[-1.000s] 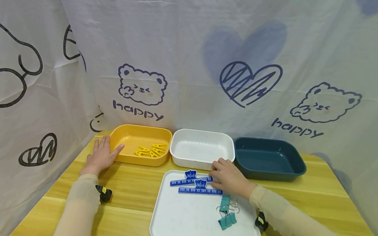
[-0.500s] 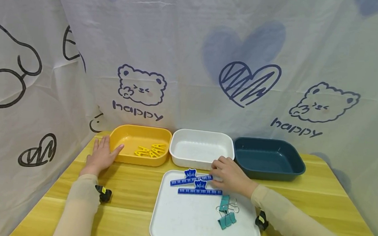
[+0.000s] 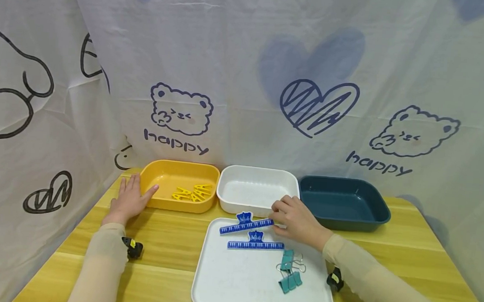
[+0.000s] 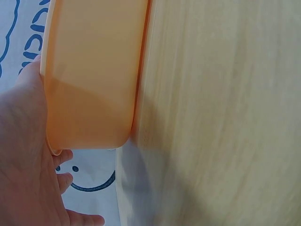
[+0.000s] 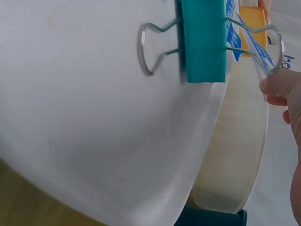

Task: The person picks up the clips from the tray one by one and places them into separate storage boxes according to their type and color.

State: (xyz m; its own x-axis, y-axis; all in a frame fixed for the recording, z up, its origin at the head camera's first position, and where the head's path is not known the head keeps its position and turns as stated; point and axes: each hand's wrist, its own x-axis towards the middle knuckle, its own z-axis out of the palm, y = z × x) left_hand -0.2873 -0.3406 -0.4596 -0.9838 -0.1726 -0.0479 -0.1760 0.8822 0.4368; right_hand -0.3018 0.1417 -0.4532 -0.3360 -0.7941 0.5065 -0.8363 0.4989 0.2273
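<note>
My right hand (image 3: 298, 221) pinches the right end of a blue piano-pattern clip (image 3: 245, 227), raised a little at the back of the white tray (image 3: 233, 289). In the right wrist view the thumb and fingers meet on this clip's end (image 5: 257, 47). A second blue clip (image 3: 255, 246) lies just in front of it. Two teal binder clips (image 3: 290, 282) with wire handles lie on the tray's right part. My left hand (image 3: 128, 202) rests at the left end of the yellow bin (image 3: 172, 204), fingers outstretched outside, thumb over the rim.
Several yellow clips (image 3: 198, 192) lie inside the yellow bin. A white bin (image 3: 242, 208) stands right behind the tray, and a dark teal bin (image 3: 345, 224) stands to its right. A printed curtain (image 3: 243, 123) hangs behind the bins.
The blue clip in my right hand has risen slightly and moved away from the other blue clip, so a gap shows between them. My left hand stays where it was.
</note>
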